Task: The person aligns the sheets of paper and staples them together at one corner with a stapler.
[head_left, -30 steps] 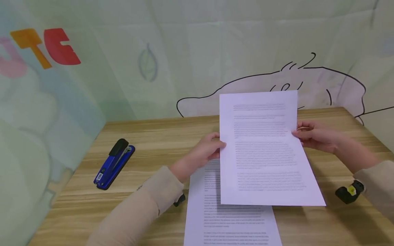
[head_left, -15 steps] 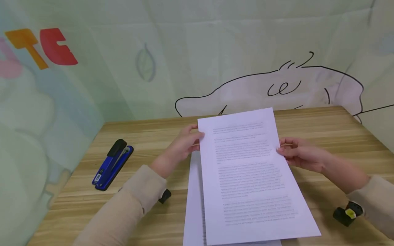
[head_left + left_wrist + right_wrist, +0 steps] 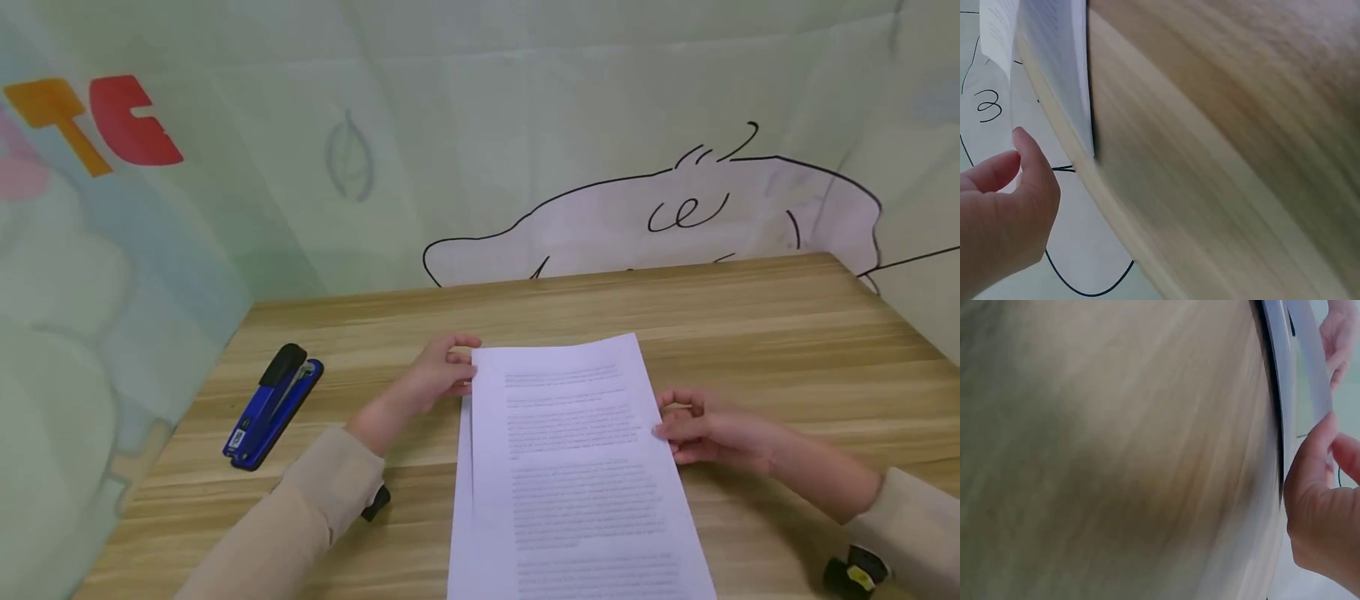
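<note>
Both hands hold a printed sheet of paper (image 3: pixel 577 467) by its long sides. My left hand (image 3: pixel 435 373) pinches the upper left edge between thumb and fingers, and my right hand (image 3: pixel 708 429) pinches the right edge a little lower. Beneath it a second sheet (image 3: pixel 461 500) lies on the table, with only a strip of its left side showing. In the left wrist view the held sheet (image 3: pixel 997 31) stands slightly apart from the paper below (image 3: pixel 1063 69). The right wrist view shows my right thumb and fingers (image 3: pixel 1316 450) at the sheet's edge.
A blue and black stapler (image 3: pixel 273 408) lies at the left on the wooden table (image 3: pixel 375 333). Behind the table hangs a pale backdrop (image 3: pixel 465 150) with cartoon drawings and coloured letters. Dark devices (image 3: pixel 855 571) are worn at the wrists.
Both hands have brought the held sheet down and to the left, from raised above the table to low over the other sheet, which it now mostly covers. The stapler stays put.
</note>
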The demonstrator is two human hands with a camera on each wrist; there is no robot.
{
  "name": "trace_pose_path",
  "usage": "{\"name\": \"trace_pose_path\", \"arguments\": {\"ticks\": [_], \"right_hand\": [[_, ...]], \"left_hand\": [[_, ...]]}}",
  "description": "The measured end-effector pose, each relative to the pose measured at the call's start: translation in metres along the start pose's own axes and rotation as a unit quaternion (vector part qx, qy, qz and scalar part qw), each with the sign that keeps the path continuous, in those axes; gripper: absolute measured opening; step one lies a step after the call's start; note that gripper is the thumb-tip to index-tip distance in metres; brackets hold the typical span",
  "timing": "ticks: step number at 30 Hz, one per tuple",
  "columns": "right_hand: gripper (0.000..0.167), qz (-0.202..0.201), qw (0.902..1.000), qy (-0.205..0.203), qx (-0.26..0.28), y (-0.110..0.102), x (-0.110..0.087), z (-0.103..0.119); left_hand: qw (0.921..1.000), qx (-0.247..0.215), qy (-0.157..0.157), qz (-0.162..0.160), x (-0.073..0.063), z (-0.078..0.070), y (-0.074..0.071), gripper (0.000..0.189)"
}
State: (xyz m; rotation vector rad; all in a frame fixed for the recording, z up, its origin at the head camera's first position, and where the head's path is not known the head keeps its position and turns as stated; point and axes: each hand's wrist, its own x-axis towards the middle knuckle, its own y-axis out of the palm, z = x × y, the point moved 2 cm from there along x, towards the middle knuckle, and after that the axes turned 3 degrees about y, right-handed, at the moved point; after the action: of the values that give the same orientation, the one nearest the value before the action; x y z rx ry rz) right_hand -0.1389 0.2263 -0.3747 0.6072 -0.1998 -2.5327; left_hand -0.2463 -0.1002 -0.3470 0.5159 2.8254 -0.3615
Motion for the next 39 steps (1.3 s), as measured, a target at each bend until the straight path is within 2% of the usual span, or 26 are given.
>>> {"name": "trace_pose_path", "arguments": {"ticks": [6, 9, 11, 14, 18, 21, 23, 25, 26, 28, 32, 34, 36, 38, 39], "right_hand": [[0.035, -0.018, 0.9984, 0.019, -0.051, 0.009, -0.002, -0.001], [0.040, -0.014, 0.9969, 0.024, -0.073, 0.014, -0.003, -0.002], [0.040, -0.007, 0.9964, 0.028, -0.080, 0.016, -0.002, -0.003], [0.039, 0.002, 0.9961, 0.031, -0.082, 0.018, -0.001, -0.004], [0.040, -0.007, 0.9927, 0.041, -0.113, 0.014, -0.002, -0.002], [0.039, -0.025, 0.9834, 0.054, -0.171, 0.007, -0.002, 0.002], [0.038, -0.040, 0.9736, 0.054, -0.218, 0.000, -0.001, 0.008], [0.035, -0.052, 0.9615, 0.040, -0.267, -0.007, 0.002, 0.015], [0.033, -0.055, 0.9524, 0.024, -0.299, -0.010, 0.004, 0.020], [0.030, -0.058, 0.9295, -0.018, -0.364, -0.013, 0.010, 0.028], [0.024, -0.067, 0.8711, -0.090, -0.478, -0.015, 0.022, 0.042], [0.026, -0.071, 0.8515, -0.106, -0.509, -0.013, 0.030, 0.045], [0.032, -0.077, 0.8292, -0.118, -0.541, -0.011, 0.038, 0.047], [0.042, -0.081, 0.8088, -0.122, -0.570, -0.008, 0.046, 0.047], [0.048, -0.079, 0.8020, -0.123, -0.579, -0.007, 0.050, 0.047]], "left_hand": [[0.9986, 0.047, 0.013, 0.018, -0.003, 0.007, 0.000, 0.038], [0.9936, 0.104, 0.038, 0.025, -0.007, 0.009, 0.001, 0.036], [0.9851, 0.157, 0.067, 0.024, -0.011, 0.009, 0.001, 0.035], [0.9683, 0.223, 0.111, 0.019, -0.016, 0.009, 0.002, 0.033], [0.9557, 0.259, 0.140, 0.009, -0.018, 0.008, 0.000, 0.032], [0.9443, 0.290, 0.155, -0.003, -0.017, 0.005, -0.004, 0.035], [0.9353, 0.313, 0.165, 0.001, -0.015, 0.003, -0.007, 0.038], [0.9260, 0.336, 0.172, 0.015, -0.013, 0.000, -0.010, 0.042], [0.9193, 0.350, 0.179, 0.027, -0.011, -0.001, -0.012, 0.044], [0.9043, 0.379, 0.190, 0.051, -0.007, -0.002, -0.013, 0.048], [0.8669, 0.445, 0.204, 0.093, 0.002, -0.003, -0.011, 0.060], [0.8566, 0.464, 0.197, 0.111, 0.006, -0.004, -0.010, 0.066], [0.8529, 0.473, 0.183, 0.125, 0.010, -0.003, -0.007, 0.071], [0.8534, 0.476, 0.164, 0.134, 0.013, -0.003, -0.005, 0.074], [0.8541, 0.478, 0.153, 0.137, 0.014, -0.003, -0.004, 0.075]]}}
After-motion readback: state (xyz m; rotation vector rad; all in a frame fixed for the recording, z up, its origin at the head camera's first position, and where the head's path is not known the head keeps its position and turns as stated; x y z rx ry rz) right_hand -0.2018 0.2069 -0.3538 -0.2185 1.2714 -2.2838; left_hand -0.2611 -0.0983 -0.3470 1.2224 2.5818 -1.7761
